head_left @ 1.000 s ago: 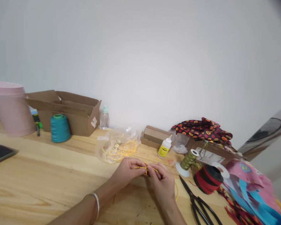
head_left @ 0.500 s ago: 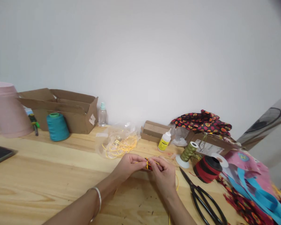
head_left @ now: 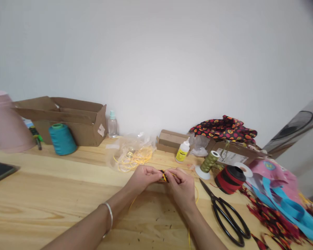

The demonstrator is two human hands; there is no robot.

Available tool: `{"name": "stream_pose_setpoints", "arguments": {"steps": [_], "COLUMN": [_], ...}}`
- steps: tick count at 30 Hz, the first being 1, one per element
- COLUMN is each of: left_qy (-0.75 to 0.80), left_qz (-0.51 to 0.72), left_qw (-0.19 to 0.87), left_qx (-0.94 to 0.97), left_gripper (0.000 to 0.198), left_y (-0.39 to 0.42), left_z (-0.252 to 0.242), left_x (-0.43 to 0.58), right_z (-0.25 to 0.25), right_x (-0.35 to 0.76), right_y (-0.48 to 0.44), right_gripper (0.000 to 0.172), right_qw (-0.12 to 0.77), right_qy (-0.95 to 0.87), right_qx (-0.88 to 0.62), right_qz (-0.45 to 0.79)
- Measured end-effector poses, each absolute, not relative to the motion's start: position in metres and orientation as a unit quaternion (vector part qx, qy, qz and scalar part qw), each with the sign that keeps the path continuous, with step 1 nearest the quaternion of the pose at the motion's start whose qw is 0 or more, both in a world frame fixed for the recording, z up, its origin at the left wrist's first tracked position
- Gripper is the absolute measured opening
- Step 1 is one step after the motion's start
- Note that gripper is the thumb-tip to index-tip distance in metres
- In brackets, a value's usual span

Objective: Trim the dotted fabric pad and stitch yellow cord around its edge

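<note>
Between my two hands is a small dark patterned piece of fabric (head_left: 162,176) with yellow cord across it. My left hand (head_left: 143,178) pinches its left side, thumb and forefinger meeting at the cord. On the other side my right hand (head_left: 182,185) grips the yellow cord (head_left: 197,198) and the fabric with bent fingers. The cord's loose lengths hang past both wrists toward the table. Much of the fabric is hidden by the fingers. Black scissors (head_left: 225,215) lie just right of my right hand.
A plastic bag of yellow cord (head_left: 135,156), a glue bottle (head_left: 182,151) and a green thread spool (head_left: 210,162) stand beyond my hands. Farther right are a red-and-black roll (head_left: 230,180) and blue ribbon (head_left: 289,211). A teal thread cone (head_left: 62,139) and cardboard box (head_left: 90,132) are left.
Both hands stay together at the fabric, with the fingers shifted slightly around the cord. More of a cord end shows below my left wrist. The whole view has shifted a little.
</note>
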State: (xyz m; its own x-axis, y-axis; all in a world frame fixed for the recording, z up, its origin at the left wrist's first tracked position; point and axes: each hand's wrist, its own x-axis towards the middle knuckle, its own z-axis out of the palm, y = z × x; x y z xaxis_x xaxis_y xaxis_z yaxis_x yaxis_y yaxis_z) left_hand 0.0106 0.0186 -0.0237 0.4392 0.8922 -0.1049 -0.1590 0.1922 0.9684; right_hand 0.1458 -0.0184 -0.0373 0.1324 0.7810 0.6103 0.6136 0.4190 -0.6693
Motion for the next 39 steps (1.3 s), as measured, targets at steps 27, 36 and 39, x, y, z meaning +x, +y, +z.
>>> {"name": "stream_pose_setpoints", "arguments": {"steps": [27,36,39], "left_qy": [0.354,0.367,0.365], "left_qz": [0.354,0.366,0.38], "left_qw": [0.702,0.688,0.685], "left_qx": [0.507,0.509,0.504], "left_gripper": [0.012,0.018,0.02], "left_y": [0.0178,0.019,0.0197], "left_z": [-0.0209,-0.0232,-0.0247], "left_x": [0.0078,0.0069,0.006], "right_z": [-0.0361,-0.0344,-0.0321], "right_x": [0.1431,0.1452,0.1444], "right_y": [-0.019,-0.019,-0.0202], "right_gripper": [0.019,0.02,0.024], "right_qw": [0.517,0.514,0.48], "right_qy": [-0.654,-0.648,-0.67], "right_qx": [-0.548,-0.547,-0.551], "right_qz": [0.067,0.125,0.131]}}
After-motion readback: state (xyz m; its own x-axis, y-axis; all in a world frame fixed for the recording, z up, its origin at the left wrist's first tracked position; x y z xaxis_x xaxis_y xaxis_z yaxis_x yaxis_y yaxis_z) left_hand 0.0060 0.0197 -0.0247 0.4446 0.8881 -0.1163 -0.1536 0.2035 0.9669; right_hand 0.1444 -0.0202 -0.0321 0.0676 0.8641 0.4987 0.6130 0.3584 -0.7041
